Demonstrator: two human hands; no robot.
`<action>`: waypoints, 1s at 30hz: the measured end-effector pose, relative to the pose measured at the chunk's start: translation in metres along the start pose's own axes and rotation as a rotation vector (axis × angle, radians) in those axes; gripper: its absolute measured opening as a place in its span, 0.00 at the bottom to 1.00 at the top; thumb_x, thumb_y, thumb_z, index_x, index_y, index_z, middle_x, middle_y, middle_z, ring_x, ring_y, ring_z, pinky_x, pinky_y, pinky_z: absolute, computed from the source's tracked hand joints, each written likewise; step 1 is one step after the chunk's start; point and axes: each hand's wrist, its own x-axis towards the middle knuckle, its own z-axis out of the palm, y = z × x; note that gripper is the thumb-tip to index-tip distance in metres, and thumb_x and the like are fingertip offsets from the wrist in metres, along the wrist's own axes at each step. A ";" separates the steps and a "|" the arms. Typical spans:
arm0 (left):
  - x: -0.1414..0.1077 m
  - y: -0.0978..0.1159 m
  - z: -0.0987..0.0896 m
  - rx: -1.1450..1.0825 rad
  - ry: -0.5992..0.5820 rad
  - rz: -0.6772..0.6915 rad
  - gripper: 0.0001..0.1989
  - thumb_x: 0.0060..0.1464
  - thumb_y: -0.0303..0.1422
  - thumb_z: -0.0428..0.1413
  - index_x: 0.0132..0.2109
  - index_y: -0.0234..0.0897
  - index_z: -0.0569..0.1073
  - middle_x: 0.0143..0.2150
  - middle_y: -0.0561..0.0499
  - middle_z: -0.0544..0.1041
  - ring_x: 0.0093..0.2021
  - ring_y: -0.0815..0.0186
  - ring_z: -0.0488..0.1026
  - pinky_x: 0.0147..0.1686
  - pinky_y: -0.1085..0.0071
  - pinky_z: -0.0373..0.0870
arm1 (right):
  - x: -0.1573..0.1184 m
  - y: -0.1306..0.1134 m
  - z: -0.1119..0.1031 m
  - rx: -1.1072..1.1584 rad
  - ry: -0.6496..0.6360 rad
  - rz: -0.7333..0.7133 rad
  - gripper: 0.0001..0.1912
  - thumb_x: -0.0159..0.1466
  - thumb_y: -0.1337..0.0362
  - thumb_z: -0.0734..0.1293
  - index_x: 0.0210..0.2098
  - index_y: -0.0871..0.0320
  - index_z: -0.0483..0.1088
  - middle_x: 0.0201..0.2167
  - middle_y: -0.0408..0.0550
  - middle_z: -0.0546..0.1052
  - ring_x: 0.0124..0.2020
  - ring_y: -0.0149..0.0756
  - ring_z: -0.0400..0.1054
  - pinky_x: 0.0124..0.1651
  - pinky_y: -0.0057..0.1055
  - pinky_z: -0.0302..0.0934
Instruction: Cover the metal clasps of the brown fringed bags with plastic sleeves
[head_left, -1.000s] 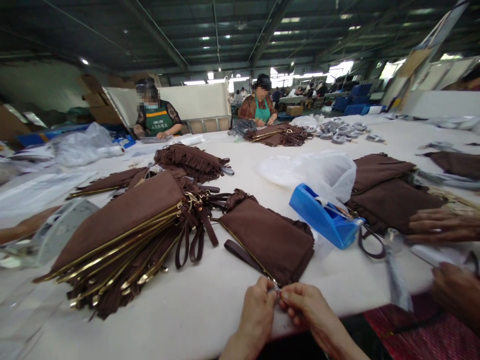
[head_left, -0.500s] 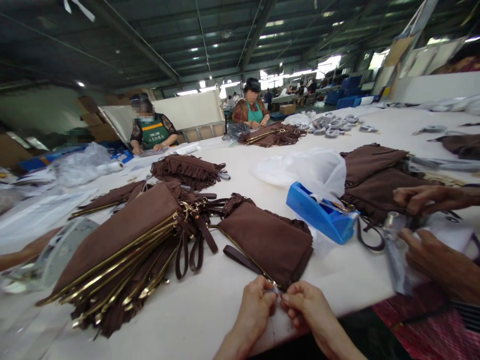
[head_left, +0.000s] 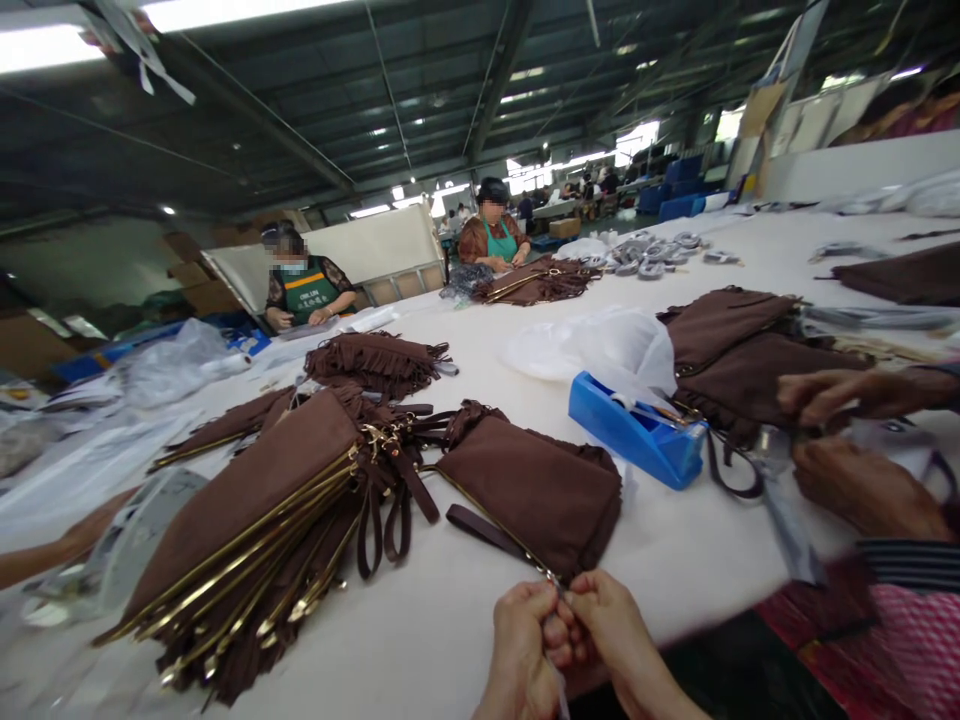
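— Both hands have slid lower in frame; left hand point(head_left: 521, 640) and right hand point(head_left: 611, 630) pinch the zipper end of the brown pouch point(head_left: 536, 490), bottom centre.
— Yeah, we should keep fingertips tight together, pouch flat.

Dim hall under ceiling strip lights point(head_left: 187, 12) that glare white at top left, daylight blown out at far windows point(head_left: 637, 135), evenly lit pale worktop point(head_left: 465, 330), soft shadows, wide-angle bending at edges, motion blur lower right
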 end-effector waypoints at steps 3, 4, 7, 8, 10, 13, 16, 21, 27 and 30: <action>-0.005 -0.003 0.006 -0.073 0.072 0.012 0.09 0.41 0.26 0.52 0.23 0.36 0.56 0.10 0.59 0.59 0.10 0.79 0.48 0.13 0.81 0.40 | 0.000 0.000 0.001 -0.001 -0.014 0.004 0.06 0.44 0.69 0.59 0.19 0.55 0.54 0.06 0.32 0.61 0.07 0.23 0.53 0.08 0.18 0.45; -0.006 -0.005 0.007 -0.086 0.073 0.009 0.08 0.42 0.26 0.50 0.24 0.37 0.56 0.10 0.58 0.59 0.10 0.79 0.48 0.13 0.81 0.40 | 0.001 0.001 0.001 -0.005 -0.023 0.007 0.06 0.44 0.69 0.59 0.19 0.55 0.54 0.06 0.32 0.61 0.07 0.23 0.52 0.08 0.18 0.45; -0.006 -0.008 0.007 -0.094 0.055 0.008 0.06 0.44 0.28 0.47 0.25 0.39 0.55 0.08 0.59 0.58 0.09 0.76 0.49 0.13 0.79 0.45 | 0.004 0.003 -0.003 -0.027 -0.059 0.023 0.05 0.44 0.68 0.59 0.20 0.55 0.54 0.06 0.32 0.61 0.06 0.23 0.51 0.08 0.19 0.45; -0.006 -0.009 0.007 -0.088 0.054 0.014 0.06 0.44 0.29 0.47 0.25 0.39 0.54 0.08 0.60 0.57 0.09 0.76 0.49 0.13 0.78 0.45 | 0.005 0.004 -0.004 -0.034 -0.071 0.027 0.05 0.44 0.68 0.59 0.20 0.55 0.54 0.06 0.32 0.61 0.06 0.23 0.51 0.08 0.19 0.45; -0.005 -0.011 0.007 -0.074 0.060 0.034 0.08 0.42 0.31 0.49 0.26 0.40 0.54 0.08 0.60 0.57 0.09 0.75 0.50 0.13 0.78 0.46 | 0.006 0.004 -0.005 -0.047 -0.091 0.032 0.06 0.44 0.67 0.59 0.20 0.55 0.54 0.06 0.32 0.62 0.06 0.23 0.52 0.08 0.19 0.45; -0.004 -0.012 0.006 -0.054 0.071 0.061 0.13 0.38 0.34 0.53 0.26 0.40 0.53 0.09 0.61 0.58 0.09 0.76 0.51 0.13 0.79 0.44 | 0.006 0.003 -0.006 -0.066 -0.111 0.039 0.07 0.43 0.67 0.59 0.21 0.55 0.54 0.07 0.32 0.62 0.06 0.23 0.52 0.09 0.19 0.45; -0.004 -0.012 0.005 -0.069 0.061 0.077 0.16 0.35 0.37 0.55 0.27 0.40 0.53 0.10 0.61 0.60 0.09 0.77 0.51 0.13 0.78 0.43 | 0.005 0.002 -0.007 -0.084 -0.136 0.037 0.07 0.44 0.66 0.60 0.22 0.54 0.53 0.07 0.33 0.63 0.07 0.24 0.55 0.10 0.20 0.47; -0.006 -0.010 0.004 -0.090 0.073 0.105 0.18 0.31 0.38 0.55 0.28 0.40 0.53 0.10 0.60 0.61 0.10 0.78 0.49 0.13 0.79 0.40 | 0.004 0.001 -0.008 -0.116 -0.154 0.053 0.09 0.43 0.67 0.60 0.22 0.54 0.52 0.07 0.33 0.64 0.08 0.23 0.56 0.11 0.19 0.47; -0.006 -0.011 0.003 -0.096 0.068 0.176 0.23 0.27 0.44 0.55 0.30 0.39 0.55 0.11 0.60 0.62 0.10 0.79 0.49 0.12 0.79 0.40 | 0.000 -0.004 -0.004 -0.165 -0.141 0.028 0.12 0.45 0.62 0.63 0.21 0.55 0.52 0.07 0.34 0.65 0.07 0.23 0.56 0.11 0.18 0.45; -0.005 -0.014 0.001 -0.090 0.089 0.236 0.27 0.30 0.46 0.55 0.37 0.38 0.56 0.11 0.61 0.62 0.10 0.78 0.50 0.12 0.80 0.41 | -0.002 -0.005 -0.004 -0.209 -0.137 -0.020 0.14 0.45 0.59 0.64 0.20 0.55 0.52 0.06 0.33 0.64 0.06 0.23 0.55 0.09 0.18 0.44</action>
